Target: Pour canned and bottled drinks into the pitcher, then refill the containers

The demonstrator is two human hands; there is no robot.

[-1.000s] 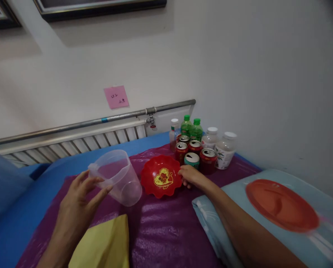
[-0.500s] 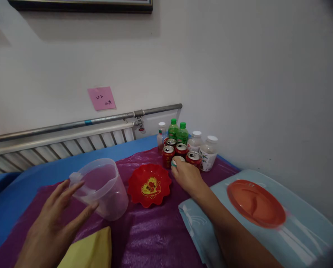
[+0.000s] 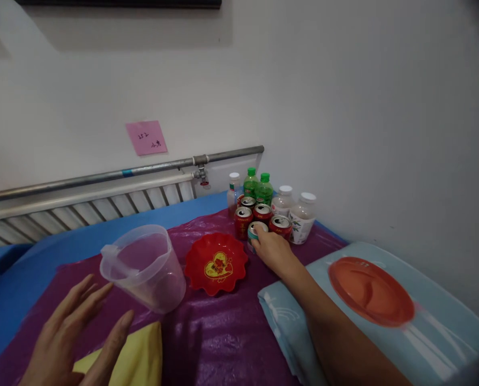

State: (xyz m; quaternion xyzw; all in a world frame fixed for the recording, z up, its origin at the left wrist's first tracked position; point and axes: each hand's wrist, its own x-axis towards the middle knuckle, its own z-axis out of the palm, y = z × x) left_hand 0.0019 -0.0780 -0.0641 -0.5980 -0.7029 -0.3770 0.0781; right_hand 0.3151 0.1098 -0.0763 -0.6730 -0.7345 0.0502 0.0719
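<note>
My right hand point(image 3: 275, 247) is at a teal-and-silver drink can point(image 3: 253, 238), its fingers closed on the can's right side and top. The can stands upright in front of several red drink cans point(image 3: 244, 220), all opened at the top. My left hand point(image 3: 76, 332) is open and holds nothing, thumb and fingers spread. It hovers in front of a clear plastic pitcher point(image 3: 165, 284) and over a folded yellow cloth point(image 3: 145, 354). Between the pitcher and the cans lies a red scalloped plate point(image 3: 233, 271) with a gold heart.
Behind the cans stand green-capped bottles point(image 3: 264, 190) and white-capped bottles point(image 3: 301, 222) near the wall. A light-blue folded cloth point(image 3: 277, 316) with an orange print lies at right. Purple plastic sheeting point(image 3: 219, 343) covers the blue surface point(image 3: 79, 244). A radiator point(image 3: 122, 212) runs behind.
My left hand has drawn back toward me, away from the pitcher's handle. My right hand has shifted slightly to the right, and more of the teal can shows.
</note>
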